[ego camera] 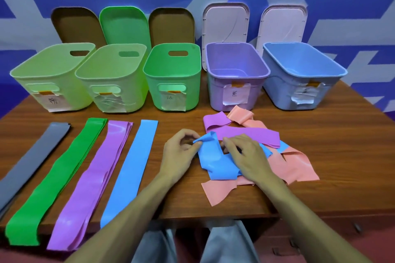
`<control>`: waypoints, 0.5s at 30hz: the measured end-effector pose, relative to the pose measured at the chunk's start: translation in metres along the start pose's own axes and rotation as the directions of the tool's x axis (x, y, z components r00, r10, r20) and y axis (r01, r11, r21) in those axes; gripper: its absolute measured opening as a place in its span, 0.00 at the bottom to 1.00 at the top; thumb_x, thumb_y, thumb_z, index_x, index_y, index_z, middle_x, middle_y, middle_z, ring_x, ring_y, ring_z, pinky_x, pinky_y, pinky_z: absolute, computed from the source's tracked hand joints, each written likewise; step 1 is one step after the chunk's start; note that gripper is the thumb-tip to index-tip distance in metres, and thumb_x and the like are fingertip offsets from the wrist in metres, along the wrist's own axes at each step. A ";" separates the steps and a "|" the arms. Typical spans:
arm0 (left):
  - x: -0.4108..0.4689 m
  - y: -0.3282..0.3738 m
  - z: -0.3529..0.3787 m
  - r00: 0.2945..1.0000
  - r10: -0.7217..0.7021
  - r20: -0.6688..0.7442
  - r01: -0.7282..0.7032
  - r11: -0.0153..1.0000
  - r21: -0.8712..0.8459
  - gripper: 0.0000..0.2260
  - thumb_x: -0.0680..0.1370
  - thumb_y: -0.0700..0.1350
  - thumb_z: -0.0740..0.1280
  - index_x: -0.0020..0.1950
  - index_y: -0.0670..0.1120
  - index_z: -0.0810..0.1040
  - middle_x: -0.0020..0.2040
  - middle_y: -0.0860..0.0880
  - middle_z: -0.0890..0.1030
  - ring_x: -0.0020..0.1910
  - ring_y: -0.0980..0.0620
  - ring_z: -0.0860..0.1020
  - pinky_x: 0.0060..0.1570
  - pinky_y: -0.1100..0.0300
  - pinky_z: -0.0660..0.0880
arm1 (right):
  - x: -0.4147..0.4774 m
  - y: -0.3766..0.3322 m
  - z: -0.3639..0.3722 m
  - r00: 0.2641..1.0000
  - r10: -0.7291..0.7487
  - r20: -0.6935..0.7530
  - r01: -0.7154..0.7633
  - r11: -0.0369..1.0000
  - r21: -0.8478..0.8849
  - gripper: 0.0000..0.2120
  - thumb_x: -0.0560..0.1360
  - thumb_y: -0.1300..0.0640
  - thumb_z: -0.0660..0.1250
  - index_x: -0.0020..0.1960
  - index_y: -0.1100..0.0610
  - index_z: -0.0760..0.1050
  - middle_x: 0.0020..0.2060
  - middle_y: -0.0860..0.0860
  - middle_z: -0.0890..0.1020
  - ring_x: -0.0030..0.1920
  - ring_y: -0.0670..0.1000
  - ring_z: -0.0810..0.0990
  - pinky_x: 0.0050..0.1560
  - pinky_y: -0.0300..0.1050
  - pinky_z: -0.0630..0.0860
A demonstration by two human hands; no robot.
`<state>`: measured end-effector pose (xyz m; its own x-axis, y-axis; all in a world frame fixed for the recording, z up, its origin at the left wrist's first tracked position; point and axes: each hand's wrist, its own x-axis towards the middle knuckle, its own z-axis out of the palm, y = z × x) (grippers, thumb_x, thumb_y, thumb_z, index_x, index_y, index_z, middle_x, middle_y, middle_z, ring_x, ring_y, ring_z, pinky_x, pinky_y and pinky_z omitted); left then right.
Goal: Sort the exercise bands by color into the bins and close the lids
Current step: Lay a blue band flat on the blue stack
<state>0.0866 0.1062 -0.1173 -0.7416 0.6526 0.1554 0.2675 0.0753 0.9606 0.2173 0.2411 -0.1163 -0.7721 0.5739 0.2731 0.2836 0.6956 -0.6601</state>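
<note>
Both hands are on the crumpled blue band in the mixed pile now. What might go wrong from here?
1. The crumpled blue rubber band, pinched by the left hand and right hand, lies tangled with the purple band and over salmon-pink bands; lifting may drag those along.
2. The flat blue strip and its neighbours overhang the wooden table edge; a forearm could sweep them off.
</note>
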 end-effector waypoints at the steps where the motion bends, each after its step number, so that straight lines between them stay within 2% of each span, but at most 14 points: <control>1: 0.000 0.000 -0.001 1.000 -0.006 0.001 0.006 1.000 -0.009 0.10 0.73 0.35 0.70 0.42 0.51 0.78 0.44 0.51 0.82 0.38 0.55 0.79 0.40 0.64 0.75 | 0.000 -0.002 0.000 1.000 -0.018 0.008 0.018 1.000 -0.016 0.24 0.75 0.40 0.55 0.44 0.56 0.81 0.39 0.49 0.83 0.41 0.48 0.75 0.45 0.36 0.65; 3: -0.001 -0.001 -0.002 1.000 0.003 0.006 -0.002 1.000 -0.011 0.10 0.72 0.35 0.72 0.42 0.51 0.78 0.45 0.51 0.82 0.39 0.53 0.81 0.41 0.65 0.77 | 0.001 -0.008 -0.003 0.999 -0.038 0.021 0.038 0.999 -0.037 0.21 0.76 0.41 0.59 0.43 0.56 0.81 0.39 0.49 0.83 0.41 0.48 0.75 0.43 0.37 0.66; 5: -0.001 -0.003 -0.003 1.000 0.019 0.007 -0.019 1.000 -0.014 0.11 0.70 0.34 0.73 0.42 0.50 0.79 0.45 0.51 0.83 0.42 0.53 0.82 0.44 0.64 0.78 | 0.005 -0.018 -0.009 0.997 -0.010 0.074 0.011 1.000 -0.017 0.17 0.78 0.44 0.60 0.41 0.55 0.79 0.37 0.50 0.82 0.40 0.51 0.75 0.42 0.45 0.70; 7: 0.000 -0.006 -0.003 0.999 0.046 0.006 -0.046 0.999 -0.021 0.11 0.69 0.34 0.74 0.42 0.50 0.80 0.45 0.51 0.83 0.42 0.55 0.81 0.45 0.64 0.77 | 0.012 -0.030 -0.015 0.981 0.057 0.186 -0.055 0.998 -0.015 0.19 0.78 0.43 0.58 0.40 0.55 0.76 0.36 0.52 0.80 0.41 0.53 0.77 0.44 0.50 0.72; 9: 0.000 -0.007 -0.003 0.996 0.085 0.007 -0.085 0.996 -0.010 0.11 0.69 0.35 0.75 0.43 0.51 0.81 0.46 0.51 0.83 0.44 0.57 0.81 0.47 0.66 0.77 | 0.022 -0.038 -0.016 0.963 0.128 0.238 -0.115 0.991 -0.065 0.18 0.77 0.41 0.59 0.43 0.55 0.76 0.36 0.51 0.80 0.41 0.52 0.79 0.42 0.48 0.73; 12: -0.001 -0.003 -0.008 0.994 0.111 0.004 -0.110 0.993 -0.045 0.09 0.69 0.37 0.75 0.45 0.49 0.83 0.47 0.50 0.82 0.46 0.59 0.80 0.47 0.69 0.76 | 0.035 -0.045 -0.008 0.954 0.246 0.171 -0.250 0.968 0.005 0.11 0.74 0.44 0.67 0.43 0.52 0.76 0.33 0.51 0.80 0.37 0.53 0.81 0.41 0.47 0.77; 14: -0.004 0.003 -0.012 0.998 0.067 -0.003 -0.067 0.992 -0.103 0.07 0.71 0.38 0.74 0.46 0.48 0.83 0.47 0.51 0.83 0.45 0.60 0.80 0.47 0.70 0.75 | 0.040 -0.049 -0.003 0.947 0.281 0.155 -0.286 0.958 0.010 0.06 0.72 0.51 0.70 0.40 0.52 0.77 0.32 0.51 0.80 0.36 0.53 0.80 0.42 0.49 0.79; 15: -0.006 0.006 -0.015 1.000 0.013 0.007 -0.012 0.987 -0.161 0.07 0.72 0.39 0.73 0.47 0.48 0.83 0.47 0.52 0.83 0.45 0.59 0.80 0.47 0.70 0.75 | 0.042 -0.053 -0.002 0.951 0.271 0.149 -0.272 0.962 -0.015 0.04 0.72 0.54 0.70 0.39 0.52 0.78 0.32 0.49 0.79 0.37 0.52 0.79 0.41 0.47 0.78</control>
<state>0.0835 0.0916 -0.1094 -0.7339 0.6585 0.1663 0.1736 -0.0548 0.9833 0.1711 0.2295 -0.0684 -0.7419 0.6701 -0.0234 0.4914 0.5196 -0.6990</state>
